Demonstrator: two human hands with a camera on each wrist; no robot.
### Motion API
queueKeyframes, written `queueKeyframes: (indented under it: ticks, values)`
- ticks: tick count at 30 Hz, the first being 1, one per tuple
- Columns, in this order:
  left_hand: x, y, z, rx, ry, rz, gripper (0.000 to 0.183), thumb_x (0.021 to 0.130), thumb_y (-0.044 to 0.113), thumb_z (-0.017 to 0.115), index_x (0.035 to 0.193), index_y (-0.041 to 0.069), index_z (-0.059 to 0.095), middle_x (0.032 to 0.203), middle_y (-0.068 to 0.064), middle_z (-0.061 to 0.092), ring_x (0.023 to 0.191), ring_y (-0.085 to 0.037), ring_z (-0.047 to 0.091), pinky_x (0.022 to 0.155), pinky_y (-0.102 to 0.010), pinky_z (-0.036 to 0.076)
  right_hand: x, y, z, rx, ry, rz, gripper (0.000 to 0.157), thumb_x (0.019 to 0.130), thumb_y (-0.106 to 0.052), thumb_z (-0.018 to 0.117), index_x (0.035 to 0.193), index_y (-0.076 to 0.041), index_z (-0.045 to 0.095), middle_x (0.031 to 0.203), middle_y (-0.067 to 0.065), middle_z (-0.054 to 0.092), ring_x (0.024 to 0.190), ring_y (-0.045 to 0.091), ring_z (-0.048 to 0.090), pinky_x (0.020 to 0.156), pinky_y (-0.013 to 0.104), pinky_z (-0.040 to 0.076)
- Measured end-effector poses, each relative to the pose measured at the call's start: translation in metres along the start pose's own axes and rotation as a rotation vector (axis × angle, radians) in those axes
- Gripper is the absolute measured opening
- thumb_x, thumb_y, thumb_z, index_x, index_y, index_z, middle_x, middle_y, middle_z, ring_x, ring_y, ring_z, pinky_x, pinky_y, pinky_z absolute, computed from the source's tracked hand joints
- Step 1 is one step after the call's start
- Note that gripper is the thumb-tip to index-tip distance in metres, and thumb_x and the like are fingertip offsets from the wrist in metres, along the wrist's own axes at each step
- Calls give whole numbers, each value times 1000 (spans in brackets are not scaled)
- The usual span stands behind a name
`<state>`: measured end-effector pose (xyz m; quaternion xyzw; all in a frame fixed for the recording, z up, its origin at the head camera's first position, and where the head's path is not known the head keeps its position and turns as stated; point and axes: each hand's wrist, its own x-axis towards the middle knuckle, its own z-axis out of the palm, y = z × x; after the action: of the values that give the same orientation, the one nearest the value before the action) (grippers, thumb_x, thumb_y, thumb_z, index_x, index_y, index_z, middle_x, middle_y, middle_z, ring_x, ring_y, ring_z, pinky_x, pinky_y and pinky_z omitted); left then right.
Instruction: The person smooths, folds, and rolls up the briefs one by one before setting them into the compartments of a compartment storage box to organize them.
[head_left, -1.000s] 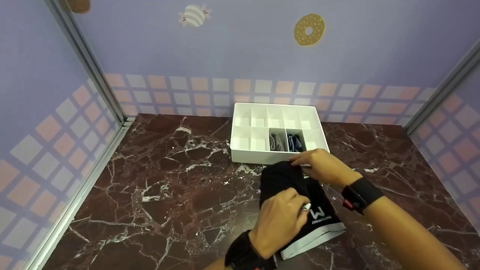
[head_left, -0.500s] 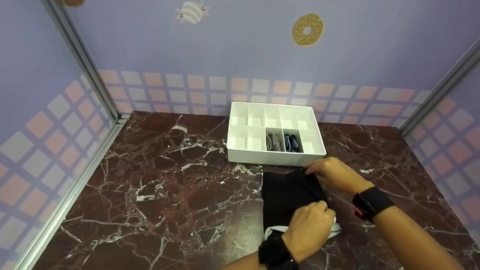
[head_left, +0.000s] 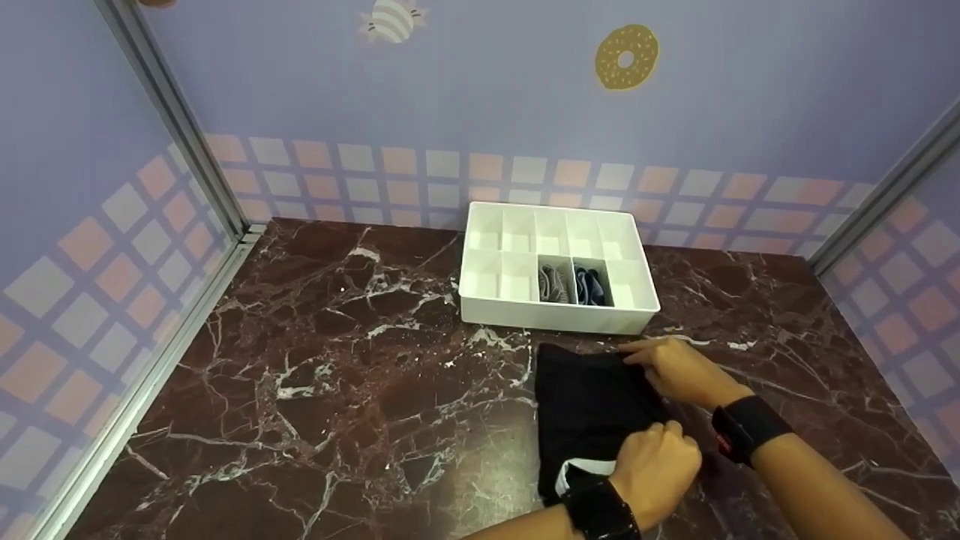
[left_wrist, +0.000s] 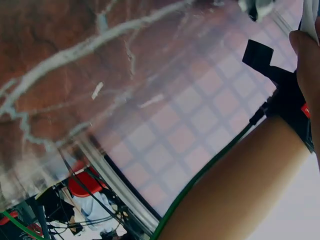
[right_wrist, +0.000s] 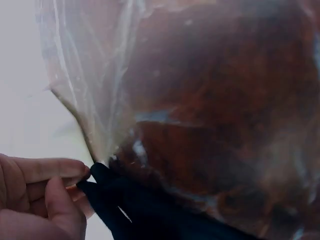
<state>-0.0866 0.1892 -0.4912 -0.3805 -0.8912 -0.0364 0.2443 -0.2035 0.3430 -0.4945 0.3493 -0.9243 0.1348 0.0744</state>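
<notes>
Black boxer briefs (head_left: 589, 397) lie folded over on the marble surface, with part of the pale waistband (head_left: 581, 471) showing near the front. My left hand (head_left: 656, 469) grips them at the waistband end, its fingers curled. At the far right corner, my right hand (head_left: 679, 369) pinches the cloth. The right wrist view has thumb and fingers closed on an edge of the dark fabric (right_wrist: 150, 205). In the left wrist view only a part of the left hand (left_wrist: 307, 65) shows at the right edge, beside a strip of the white band (left_wrist: 310, 20).
Just behind the briefs stands a white divided box (head_left: 551, 316). One front compartment holds a folded grey item (head_left: 553, 285), and the one to its right a folded navy item (head_left: 589, 287). Patterned walls (head_left: 480, 90) enclose the back and sides of the marble top (head_left: 337, 390).
The right side of the briefs, with the printed logo, has been folded over and is now out of sight. Both hands have shifted to the right, the left one also nearer the front.
</notes>
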Motion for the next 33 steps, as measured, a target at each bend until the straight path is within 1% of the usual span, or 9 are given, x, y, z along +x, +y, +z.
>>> queueKeyframes:
  ticks: [3,6,10,16,19,24,27,30,33]
  values:
    - [0,4,3,-14,-70,5,4,78,27,66,74,25,65,73,7,54,58,-7,50,45,-22,44,-5,1,5,36,-27,40,32,72,6,57,101,3,69,120,16,60,88,23,62,66,32,49]
    - [-1,6,2,-65,-197,42,4,79,28,67,76,26,67,75,7,57,60,-8,54,45,-23,45,-10,0,8,51,-32,80,27,78,-3,59,103,2,68,122,16,59,97,27,61,76,38,50]
    - [-3,0,-11,-161,-328,95,4,80,26,68,77,27,69,76,9,62,60,-7,57,43,-23,44,-15,0,11,29,-1,83,26,81,-13,66,103,1,68,122,18,58,108,34,56,88,47,45]
    - [-16,-34,-40,-238,-340,163,5,81,22,67,80,26,67,76,10,62,62,-3,57,43,-19,44,-17,-2,16,-24,47,49,31,76,-11,72,103,1,67,123,20,57,112,39,52,92,51,41]
    - [-24,-61,-50,-235,-316,119,9,79,23,69,87,26,67,81,11,62,68,-4,58,50,-19,46,-16,-4,16,-25,51,47,32,75,-10,72,104,2,67,123,20,56,111,39,53,90,51,43]
    - [-43,-98,-54,-239,-338,-38,23,74,32,74,94,21,68,83,5,61,73,-10,58,58,-23,48,-13,-8,14,-3,15,110,32,76,-8,72,106,1,66,124,20,56,109,35,55,88,48,45]
    - [-55,-103,-51,-239,-355,-77,28,72,38,74,89,16,68,79,1,60,69,-14,58,56,-26,47,-10,-10,11,23,2,166,31,75,-4,72,104,3,66,122,20,57,106,35,57,87,48,46]
    - [-66,-97,-47,-217,-360,-104,33,70,40,75,85,12,66,77,-2,58,64,-16,58,52,-28,46,-8,-12,9,36,-17,206,30,74,-2,72,103,3,66,121,21,58,105,36,57,87,48,46]
    - [-76,-90,-43,-197,-355,-124,31,67,34,78,83,11,64,76,-2,57,59,-16,57,48,-27,45,-6,-16,8,43,-47,225,32,75,-3,72,105,5,66,124,23,55,109,38,55,89,49,44]
